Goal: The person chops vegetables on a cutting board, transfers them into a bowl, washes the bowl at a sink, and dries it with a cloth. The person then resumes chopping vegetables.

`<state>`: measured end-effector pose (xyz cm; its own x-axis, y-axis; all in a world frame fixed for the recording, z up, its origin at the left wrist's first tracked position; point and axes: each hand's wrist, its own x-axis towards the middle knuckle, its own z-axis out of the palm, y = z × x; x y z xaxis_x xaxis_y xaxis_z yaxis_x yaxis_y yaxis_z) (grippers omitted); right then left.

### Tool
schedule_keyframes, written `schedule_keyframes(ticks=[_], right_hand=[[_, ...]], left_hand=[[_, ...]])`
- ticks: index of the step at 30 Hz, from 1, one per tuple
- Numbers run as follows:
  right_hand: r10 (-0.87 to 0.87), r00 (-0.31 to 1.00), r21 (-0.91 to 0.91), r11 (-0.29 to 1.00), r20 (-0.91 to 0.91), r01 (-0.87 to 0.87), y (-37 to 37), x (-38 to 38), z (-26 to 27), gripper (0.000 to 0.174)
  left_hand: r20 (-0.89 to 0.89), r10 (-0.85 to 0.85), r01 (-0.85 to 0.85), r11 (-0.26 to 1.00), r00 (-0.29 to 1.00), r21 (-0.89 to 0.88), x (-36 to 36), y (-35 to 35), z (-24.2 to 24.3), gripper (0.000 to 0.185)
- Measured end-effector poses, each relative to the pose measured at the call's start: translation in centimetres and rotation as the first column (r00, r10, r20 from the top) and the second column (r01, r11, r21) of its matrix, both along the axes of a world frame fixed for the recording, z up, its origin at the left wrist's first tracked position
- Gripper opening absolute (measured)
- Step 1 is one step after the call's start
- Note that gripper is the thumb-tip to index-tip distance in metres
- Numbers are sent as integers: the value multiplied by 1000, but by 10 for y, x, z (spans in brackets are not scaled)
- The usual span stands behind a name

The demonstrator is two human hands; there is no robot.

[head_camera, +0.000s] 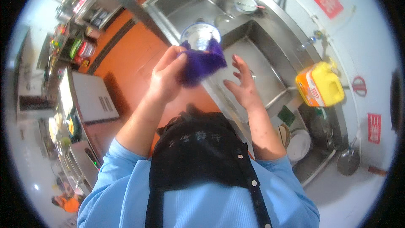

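My left hand [167,72] grips a purple cloth [202,68], its thumb pressed on top. At the cloth's far side is a white bowl [200,33] with a blue-patterned rim, and the cloth covers its near edge. Whether my left fingers also reach the bowl is hidden by the cloth. My right hand [243,82] is just right of the cloth, fingers apart and holding nothing. Beneath it lies a stainless steel sink basin [253,58].
A second basin [183,9] is farther off, with a bowl and spoon [246,4] on its ledge. To the right are a yellow jug [321,85], a green scouring pad [286,115] and a white plate [299,145]. A white chest [95,96] stands left on orange floor; a person [68,202] is lower left.
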<state>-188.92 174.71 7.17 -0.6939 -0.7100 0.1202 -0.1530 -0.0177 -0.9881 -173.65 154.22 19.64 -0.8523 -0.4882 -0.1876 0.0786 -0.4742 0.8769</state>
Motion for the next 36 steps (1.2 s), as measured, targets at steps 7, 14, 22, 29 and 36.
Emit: schedule_keyframes(ticks=[7,14,22,29,36], right_hand=[[487,793,-59,863,366,-502,-114,40,44,52],[343,752,-80,928,563,-363,-195,130,39,27],[702,422,-338,672,573,-658,-268,242,113,73],[498,-23,-376,624,867,-685,-328,328,86,75],[501,343,20,543,794,-840,-355,301,-6,39]], left_hand=[[-107,252,-271,813,962,-516,97,-63,41,18],[208,674,-288,545,709,-787,242,-125,-27,29],[-116,627,-566,757,771,327,372,-185,-27,58],[-213,462,-286,786,861,547,400,-174,-105,72],[216,692,-722,680,689,123,457,-151,-125,28]])
